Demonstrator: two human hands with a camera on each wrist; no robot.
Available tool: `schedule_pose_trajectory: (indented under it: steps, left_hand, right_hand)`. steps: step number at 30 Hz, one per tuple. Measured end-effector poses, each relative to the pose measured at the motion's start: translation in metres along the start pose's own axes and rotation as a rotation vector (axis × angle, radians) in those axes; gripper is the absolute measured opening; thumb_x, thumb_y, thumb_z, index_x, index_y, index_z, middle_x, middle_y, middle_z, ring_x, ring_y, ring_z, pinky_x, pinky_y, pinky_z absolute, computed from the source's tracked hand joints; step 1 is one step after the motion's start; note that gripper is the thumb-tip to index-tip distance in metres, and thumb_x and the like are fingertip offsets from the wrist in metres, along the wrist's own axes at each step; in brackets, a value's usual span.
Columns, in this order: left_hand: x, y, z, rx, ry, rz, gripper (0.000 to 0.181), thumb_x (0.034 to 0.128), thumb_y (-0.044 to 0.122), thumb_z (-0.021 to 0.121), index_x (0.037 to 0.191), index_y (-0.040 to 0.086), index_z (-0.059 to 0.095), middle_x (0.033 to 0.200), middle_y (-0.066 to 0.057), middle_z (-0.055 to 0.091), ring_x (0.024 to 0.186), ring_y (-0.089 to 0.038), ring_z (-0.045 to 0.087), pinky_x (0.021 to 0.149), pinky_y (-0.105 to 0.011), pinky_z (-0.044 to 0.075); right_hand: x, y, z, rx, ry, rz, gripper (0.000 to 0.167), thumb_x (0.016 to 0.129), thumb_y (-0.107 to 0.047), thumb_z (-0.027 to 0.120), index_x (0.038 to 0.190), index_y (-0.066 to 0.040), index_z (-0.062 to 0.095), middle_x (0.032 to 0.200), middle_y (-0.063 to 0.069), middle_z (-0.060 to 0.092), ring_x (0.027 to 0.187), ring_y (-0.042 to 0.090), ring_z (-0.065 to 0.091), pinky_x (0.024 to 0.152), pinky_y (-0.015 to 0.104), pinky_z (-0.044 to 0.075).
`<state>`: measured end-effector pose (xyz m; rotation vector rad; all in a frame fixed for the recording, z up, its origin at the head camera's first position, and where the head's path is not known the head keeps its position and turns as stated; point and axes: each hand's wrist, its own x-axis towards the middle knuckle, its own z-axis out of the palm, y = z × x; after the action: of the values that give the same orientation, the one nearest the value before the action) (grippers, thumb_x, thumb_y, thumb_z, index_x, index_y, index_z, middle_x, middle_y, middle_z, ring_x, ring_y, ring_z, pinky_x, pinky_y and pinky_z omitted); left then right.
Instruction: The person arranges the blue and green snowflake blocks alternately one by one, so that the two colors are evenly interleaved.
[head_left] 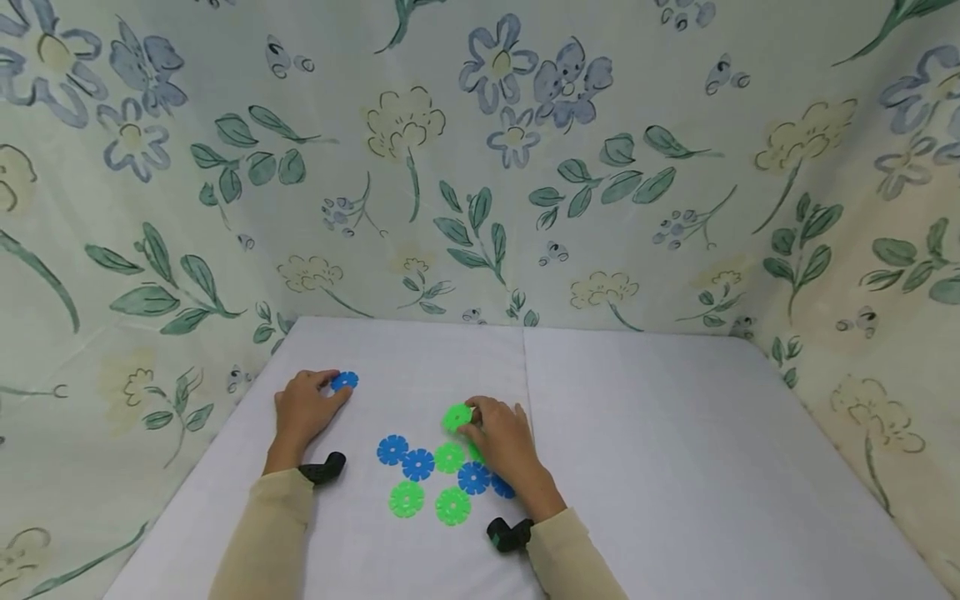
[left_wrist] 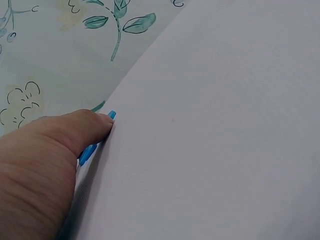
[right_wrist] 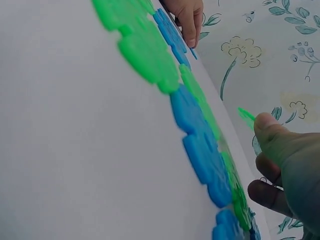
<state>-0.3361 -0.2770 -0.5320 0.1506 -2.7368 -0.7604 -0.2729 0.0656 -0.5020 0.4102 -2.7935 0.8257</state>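
At the table's left side my left hand (head_left: 306, 407) holds a blue notched plastic disc (head_left: 345, 381) between thumb and fingers, at the tabletop. The left wrist view shows the thumb over that disc (left_wrist: 88, 154), with the other fingers hidden. My right hand (head_left: 510, 440) pinches a green notched disc (head_left: 456, 417) by its edge. In the right wrist view this green disc (right_wrist: 246, 118) is tilted and raised above the table. Below and left of the right hand lie several loose discs, among them a green one (head_left: 450, 457) and a blue one (head_left: 473, 477), partly covered by that hand.
More discs lie flat towards the front: blue ones (head_left: 392, 450) and green ones (head_left: 407, 499). A white cloth (head_left: 675, 467) covers the table. Flower-patterned fabric (head_left: 487, 192) hangs behind and at both sides. Each wrist bears a small black camera (head_left: 324, 470).
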Motion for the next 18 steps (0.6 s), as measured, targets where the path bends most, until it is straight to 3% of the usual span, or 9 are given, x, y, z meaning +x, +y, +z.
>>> schedule_pose_trajectory:
  steps: [2,5,18]
  left_hand:
    - [0.001,0.001,0.0,-0.003,0.001,-0.004,0.053,0.0923,0.046,0.067,0.134,0.014,0.064,0.129,-0.02,0.06,0.123,-0.041,0.052,0.092,-0.054,0.031]
    - [0.001,0.002,0.001,-0.007,0.001,-0.012,0.052,0.0919,0.045,0.068,0.134,0.014,0.064,0.129,-0.02,0.06,0.123,-0.041,0.052,0.092,-0.054,0.031]
    - [0.001,0.001,0.003,0.005,0.016,-0.014,0.051,0.0921,0.043,0.069,0.134,0.014,0.064,0.128,-0.019,0.061,0.121,-0.039,0.054,0.093,-0.054,0.032]
  right_hand:
    - [0.001,0.0,0.0,0.021,0.014,-0.006,0.038,0.09,-0.034,0.074,0.123,-0.015,0.066,0.091,-0.006,0.067,0.083,0.011,0.058,0.098,0.047,0.046]
    - [0.002,0.001,0.0,0.06,0.019,-0.007,0.039,0.091,-0.033,0.074,0.124,-0.015,0.065,0.092,-0.006,0.066,0.08,0.008,0.057,0.079,0.033,0.049]
    - [0.027,-0.016,-0.013,0.166,0.038,-0.101,0.042,0.095,-0.032,0.067,0.132,-0.013,0.059,0.101,-0.003,0.066,0.09,0.01,0.064,0.075,0.026,0.05]
